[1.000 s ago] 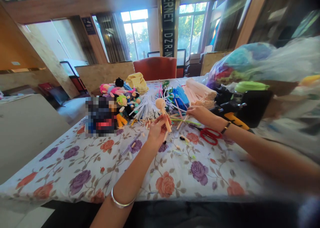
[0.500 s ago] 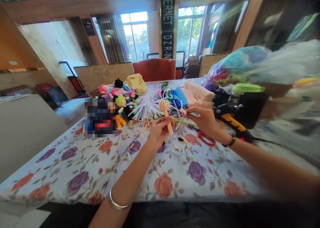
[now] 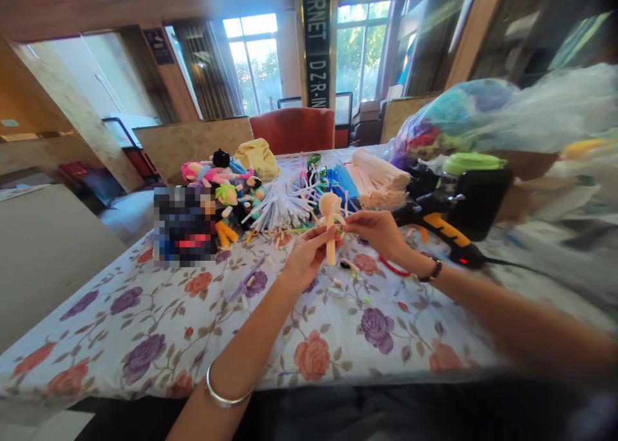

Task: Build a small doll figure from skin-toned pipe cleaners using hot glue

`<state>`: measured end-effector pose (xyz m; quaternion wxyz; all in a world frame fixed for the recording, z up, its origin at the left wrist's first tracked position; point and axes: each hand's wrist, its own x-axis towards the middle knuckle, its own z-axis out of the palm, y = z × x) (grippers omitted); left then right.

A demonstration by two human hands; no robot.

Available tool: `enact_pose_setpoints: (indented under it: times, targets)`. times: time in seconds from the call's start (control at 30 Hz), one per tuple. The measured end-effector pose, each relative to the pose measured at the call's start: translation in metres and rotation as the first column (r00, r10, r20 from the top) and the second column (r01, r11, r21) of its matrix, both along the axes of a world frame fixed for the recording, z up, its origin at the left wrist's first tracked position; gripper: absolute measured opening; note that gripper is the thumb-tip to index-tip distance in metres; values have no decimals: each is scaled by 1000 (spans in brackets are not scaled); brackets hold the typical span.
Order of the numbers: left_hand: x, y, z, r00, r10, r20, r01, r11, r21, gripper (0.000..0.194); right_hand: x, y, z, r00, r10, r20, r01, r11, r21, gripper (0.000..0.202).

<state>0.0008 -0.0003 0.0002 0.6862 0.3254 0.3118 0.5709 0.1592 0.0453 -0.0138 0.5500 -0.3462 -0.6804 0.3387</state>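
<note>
My left hand (image 3: 304,257) holds a small peach-coloured doll figure (image 3: 331,225) upright above the table, round head on top. My right hand (image 3: 376,232) meets it from the right, fingertips pinching near the figure's upper body; what sits between those fingers is too small to tell. Both hands hover over the floral tablecloth (image 3: 241,338). A silver bangle circles my left wrist, a dark bracelet my right.
Behind the hands lie white sticks (image 3: 280,206), coloured pipe cleaners (image 3: 338,183), finished dolls (image 3: 226,190) and peach fabric rolls (image 3: 381,174). A yellow-black glue gun (image 3: 439,225) and red scissors (image 3: 391,266) lie right. Plastic bags of material (image 3: 483,116) pile at far right. A red chair (image 3: 292,129) stands beyond.
My right hand left the pile of sticks and came back to the doll figure. My left hand tilted the figure upright and drew it slightly nearer.
</note>
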Motion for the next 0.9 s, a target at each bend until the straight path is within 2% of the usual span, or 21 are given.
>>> enact_pose_setpoints:
  times: [0.2, 0.57, 0.9]
  targets:
    - [1, -2, 1, 999, 11, -43, -11, 1000, -1, 13, -1, -3, 3, 999, -34, 24, 34, 999, -12, 17]
    - [3, -4, 3, 997, -17, -73, 17, 1000, 3, 17, 0, -3, 2, 975, -160, 157, 148, 985, 89, 13]
    - [2, -1, 1, 999, 10, -39, -9, 1000, 6, 17, 5, -1, 3, 931, -219, 293, 170, 968, 186, 19]
